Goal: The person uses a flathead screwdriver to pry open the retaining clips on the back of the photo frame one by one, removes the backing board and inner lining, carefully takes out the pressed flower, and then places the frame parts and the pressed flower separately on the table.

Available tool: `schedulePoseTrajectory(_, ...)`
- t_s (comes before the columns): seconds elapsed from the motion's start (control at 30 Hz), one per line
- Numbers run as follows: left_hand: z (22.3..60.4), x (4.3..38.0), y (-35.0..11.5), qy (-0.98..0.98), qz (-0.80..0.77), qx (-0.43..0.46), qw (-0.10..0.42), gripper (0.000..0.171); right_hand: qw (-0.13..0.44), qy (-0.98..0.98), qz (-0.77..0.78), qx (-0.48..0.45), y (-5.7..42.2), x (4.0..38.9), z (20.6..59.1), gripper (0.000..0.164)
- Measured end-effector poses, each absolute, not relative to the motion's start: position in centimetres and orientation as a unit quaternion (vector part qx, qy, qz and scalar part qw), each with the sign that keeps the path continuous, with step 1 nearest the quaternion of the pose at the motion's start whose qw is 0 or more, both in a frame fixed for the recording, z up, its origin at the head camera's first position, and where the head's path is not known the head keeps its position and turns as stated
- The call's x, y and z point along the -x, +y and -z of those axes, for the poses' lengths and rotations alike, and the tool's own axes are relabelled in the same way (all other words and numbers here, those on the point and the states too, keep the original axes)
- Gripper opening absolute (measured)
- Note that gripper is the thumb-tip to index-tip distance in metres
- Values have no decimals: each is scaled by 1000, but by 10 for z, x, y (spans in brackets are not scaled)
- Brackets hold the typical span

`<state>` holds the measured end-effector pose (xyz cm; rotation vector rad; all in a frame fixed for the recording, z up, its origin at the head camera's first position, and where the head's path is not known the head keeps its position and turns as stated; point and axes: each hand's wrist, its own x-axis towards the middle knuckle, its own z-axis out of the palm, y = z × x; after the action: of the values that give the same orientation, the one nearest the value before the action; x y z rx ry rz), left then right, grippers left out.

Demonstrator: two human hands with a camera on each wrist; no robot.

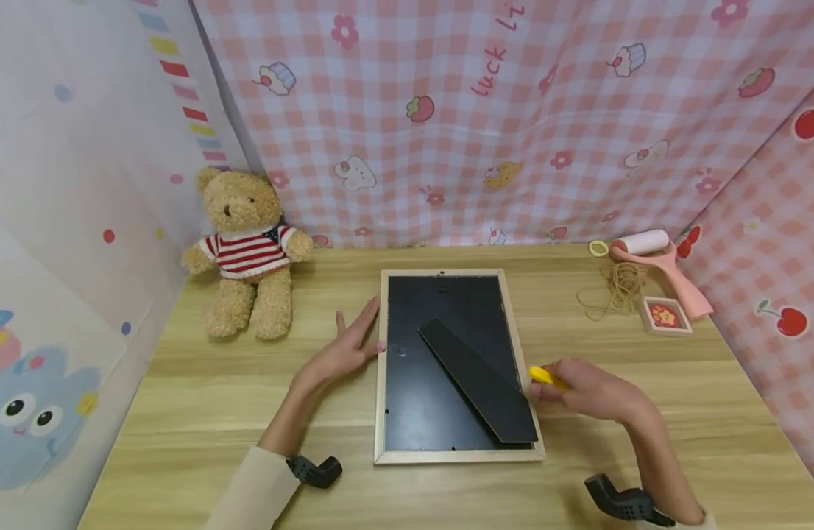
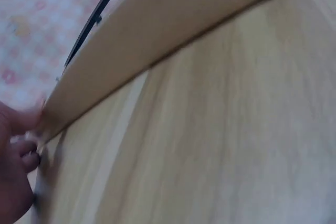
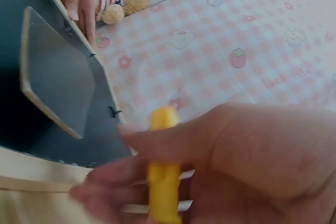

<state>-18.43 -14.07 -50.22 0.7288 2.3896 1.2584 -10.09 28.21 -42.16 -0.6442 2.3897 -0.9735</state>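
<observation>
A picture frame (image 1: 443, 368) with a pale wooden border lies face down on the table, its black backing and slanted black stand leg (image 1: 480, 383) uppermost. My left hand (image 1: 344, 350) rests against the frame's left edge, fingers stretched out along it. In the left wrist view the wooden side (image 2: 157, 30) of the frame rises from the tabletop beside my fingertips. Off the frame's right edge, my right hand (image 1: 589, 390) grips a small yellow stick-like tool (image 3: 164, 182) between thumb and fingers. Its working end is hidden, so its kind is unclear. Small dark metal tabs (image 3: 114, 112) line the backing's edge.
A teddy bear (image 1: 251, 250) in a striped shirt sits at the back left. At the back right lie a pink lint roller (image 1: 672, 269), a bundle of twine (image 1: 619, 287), a yellow ring (image 1: 598, 249) and a small box (image 1: 665, 316). Patterned curtains enclose the table.
</observation>
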Motion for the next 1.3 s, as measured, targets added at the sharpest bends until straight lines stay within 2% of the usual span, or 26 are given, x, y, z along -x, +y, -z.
schedulePoseTrajectory(0.1,507,178,-149,833,-455,-257,183,104,178,891,359,214,271,103,406,24)
schedulePoseTrajectory(0.23,511,175,-155,827,-448,-294,171,119,50,888,392,234,256,117,393,13)
schedulePoseTrajectory(0.3,515,175,-155,825,-443,-313,157,123,-11,880,401,254,249,128,389,13)
schedulePoseTrajectory(0.43,526,173,-153,829,-433,-323,144,132,-64,866,413,275,236,151,384,21)
schedulePoseTrajectory(0.53,531,171,-153,830,-433,-321,141,135,-46,861,432,266,227,166,385,24)
schedulePoseTrajectory(0.63,532,169,-153,827,-438,-327,131,133,1,844,476,249,219,179,392,24)
schedulePoseTrajectory(0.93,536,171,-152,840,-418,-319,134,137,113,766,610,171,202,209,438,35)
schedulePoseTrajectory(1.3,535,170,-155,842,-419,-312,139,141,170,718,666,113,173,219,467,39)
